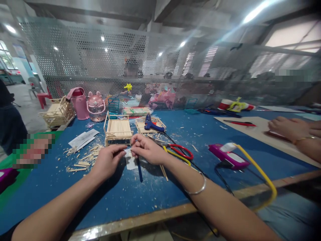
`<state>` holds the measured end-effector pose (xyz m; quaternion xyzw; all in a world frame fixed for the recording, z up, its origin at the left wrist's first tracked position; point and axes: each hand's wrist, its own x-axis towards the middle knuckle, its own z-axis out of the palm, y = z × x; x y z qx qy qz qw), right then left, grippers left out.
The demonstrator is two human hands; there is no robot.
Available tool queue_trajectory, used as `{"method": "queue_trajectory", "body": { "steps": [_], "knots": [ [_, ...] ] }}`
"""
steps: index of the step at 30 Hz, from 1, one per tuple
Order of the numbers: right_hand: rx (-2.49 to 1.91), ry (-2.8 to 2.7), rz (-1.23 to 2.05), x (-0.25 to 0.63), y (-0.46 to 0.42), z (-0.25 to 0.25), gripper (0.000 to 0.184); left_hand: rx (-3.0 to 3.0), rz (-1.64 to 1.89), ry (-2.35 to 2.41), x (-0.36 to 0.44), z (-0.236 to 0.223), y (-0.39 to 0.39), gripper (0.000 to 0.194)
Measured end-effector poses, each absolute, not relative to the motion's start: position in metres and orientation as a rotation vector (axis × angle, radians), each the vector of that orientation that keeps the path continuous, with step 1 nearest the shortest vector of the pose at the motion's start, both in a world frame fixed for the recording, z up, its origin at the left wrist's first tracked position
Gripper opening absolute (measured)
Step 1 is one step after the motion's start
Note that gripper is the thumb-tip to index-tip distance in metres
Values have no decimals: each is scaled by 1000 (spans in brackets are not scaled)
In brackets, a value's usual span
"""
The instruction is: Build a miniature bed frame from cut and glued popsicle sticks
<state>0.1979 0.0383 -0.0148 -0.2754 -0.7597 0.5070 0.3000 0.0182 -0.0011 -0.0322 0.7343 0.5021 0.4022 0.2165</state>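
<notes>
My left hand (106,161) pinches thumb and fingers together above a small white paper (130,160). My right hand (147,150) is close beside it, fingertips curled in a pinch. Whatever lies between the fingertips is too small to make out. Just behind my hands stands a miniature bed-like frame of wooden sticks (118,129). A dark blue pen-like stick (139,171) lies below my right hand. Loose cut wooden sticks (82,164) and shavings are strewn left of my left hand. Past my right hand, a blue glue gun (153,124) rests on another stick piece (140,126).
Pliers with red and yellow handles (182,151) lie by my right wrist. A purple device (229,157) with a yellow cable sits to the right. Another person's hand (288,129) works far right. A pink bottle (79,103) and pink jug (96,106) stand before the perforated screen (95,67).
</notes>
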Motion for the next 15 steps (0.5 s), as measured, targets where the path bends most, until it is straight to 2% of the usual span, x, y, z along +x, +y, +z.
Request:
{"method": "queue_trajectory", "body": {
  "steps": [5, 9, 11, 15],
  "knots": [
    [-702, -1971, 1486, 195, 35, -18, 21, 2189, 1175, 1234, 19, -31, -4, 16],
    [-676, -1924, 1488, 194, 35, -18, 20, 2142, 1171, 1269, 19, -27, -5, 18],
    [-685, -1988, 1319, 194, 35, -17, 19, 2026, 1181, 1296, 19, -26, -5, 21],
    [-663, -2219, 687, 196, 33, -12, 7, 1821, 1113, 1290, 22, -27, -5, 27]
  ]
}}
